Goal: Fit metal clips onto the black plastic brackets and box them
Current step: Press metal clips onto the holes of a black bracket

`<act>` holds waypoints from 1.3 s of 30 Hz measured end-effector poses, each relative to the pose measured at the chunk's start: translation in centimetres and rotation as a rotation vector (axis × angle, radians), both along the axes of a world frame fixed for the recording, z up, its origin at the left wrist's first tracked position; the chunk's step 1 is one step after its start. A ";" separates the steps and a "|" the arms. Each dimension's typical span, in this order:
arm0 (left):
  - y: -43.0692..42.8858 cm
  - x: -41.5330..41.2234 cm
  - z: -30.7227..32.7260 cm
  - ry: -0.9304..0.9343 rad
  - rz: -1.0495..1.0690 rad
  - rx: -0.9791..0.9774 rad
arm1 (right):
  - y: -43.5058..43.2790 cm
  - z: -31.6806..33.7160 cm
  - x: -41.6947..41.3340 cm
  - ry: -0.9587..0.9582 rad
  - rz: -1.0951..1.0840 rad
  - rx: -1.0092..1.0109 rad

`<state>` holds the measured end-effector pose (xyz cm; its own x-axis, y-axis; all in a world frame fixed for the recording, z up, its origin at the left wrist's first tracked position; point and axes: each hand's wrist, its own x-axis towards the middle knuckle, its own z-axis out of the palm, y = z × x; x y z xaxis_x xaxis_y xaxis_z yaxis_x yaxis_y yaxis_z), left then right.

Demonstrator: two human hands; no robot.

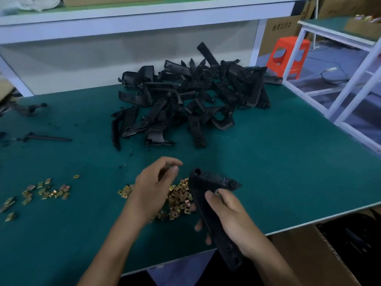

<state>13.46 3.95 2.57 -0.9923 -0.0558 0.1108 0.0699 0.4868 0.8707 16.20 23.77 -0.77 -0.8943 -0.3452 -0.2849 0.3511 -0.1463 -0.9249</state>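
Right hand [233,219] grips a black plastic bracket [208,180] by its lower half. The thumb lies across the bracket's face, the fingers wrap behind, and the part is held tilted above the near edge of the green worktop [288,162].

Left hand [152,188] hovers over the pile of brass-coloured metal clips [179,200]. Its fingers are curled, thumb and forefinger close together. Cannot tell whether a clip sits between them.

The pile lies just left of the held bracket. A looser scatter of clips [47,190] lies well to the left.

A heap of black brackets [191,96] sits at the far middle of the worktop.

A cardboard box [305,254] stands below the worktop's right edge, its contents dark and unclear.
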 end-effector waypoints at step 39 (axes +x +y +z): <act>-1.7 2.2 0.5 -0.115 -0.156 0.054 | -1.9 -0.1 1.1 0.238 0.219 0.306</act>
